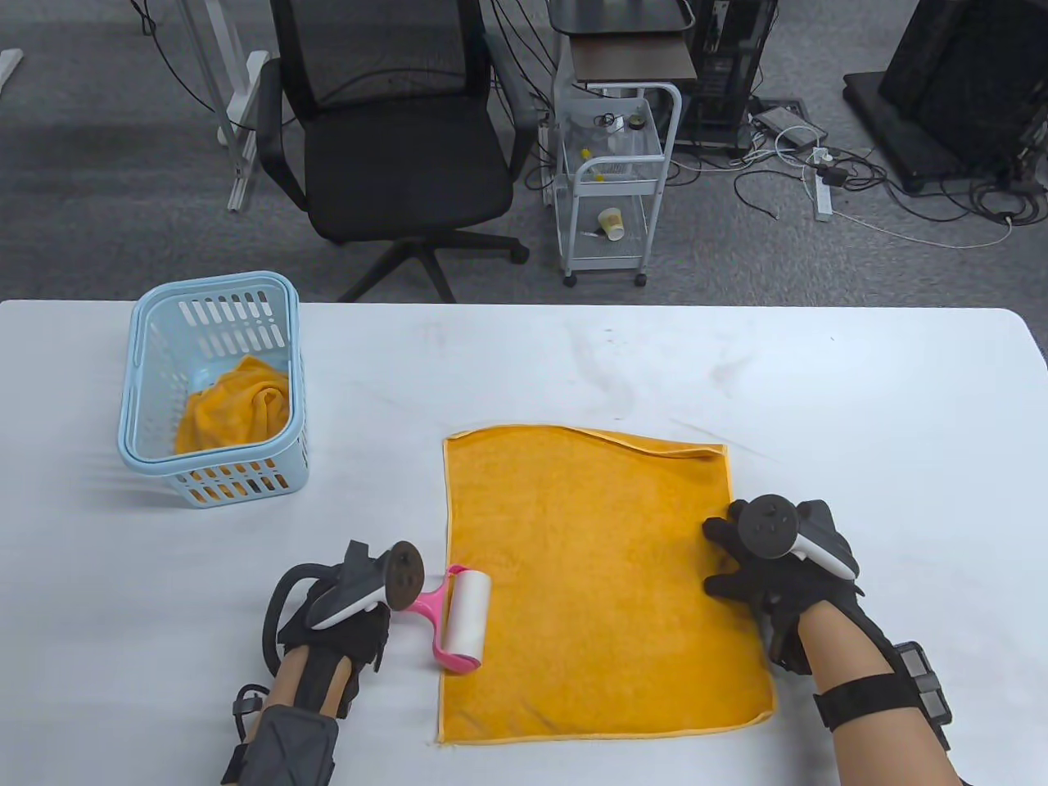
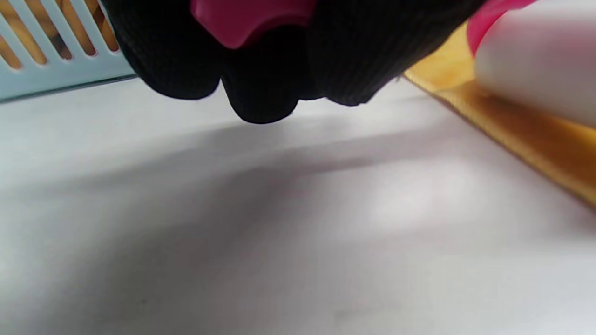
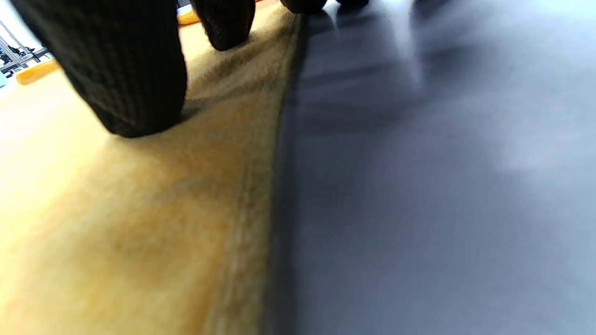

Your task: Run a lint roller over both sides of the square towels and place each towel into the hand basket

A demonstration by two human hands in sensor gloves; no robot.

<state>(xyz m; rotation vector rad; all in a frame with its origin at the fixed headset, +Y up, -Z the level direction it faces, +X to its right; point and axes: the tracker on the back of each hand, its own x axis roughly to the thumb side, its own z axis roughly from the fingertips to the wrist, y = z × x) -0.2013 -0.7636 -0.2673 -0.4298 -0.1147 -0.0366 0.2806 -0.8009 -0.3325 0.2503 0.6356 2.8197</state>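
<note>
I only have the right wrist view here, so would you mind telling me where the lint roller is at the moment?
Observer: The lint roller lies at the left edge of the flat orange towel, its white roll resting on the cloth.
Operator: Thank you. Is the left hand holding it?
Observer: Yes, the left hand grips the pink handle; the left wrist view shows its fingers curled round it.
Operator: And is anything in the basket already?
Observer: The blue basket at the table's far left holds one crumpled orange towel.
Operator: Where does my right hand sit on the flat towel?
Observer: The right hand presses the right edge, about halfway along it.
</note>
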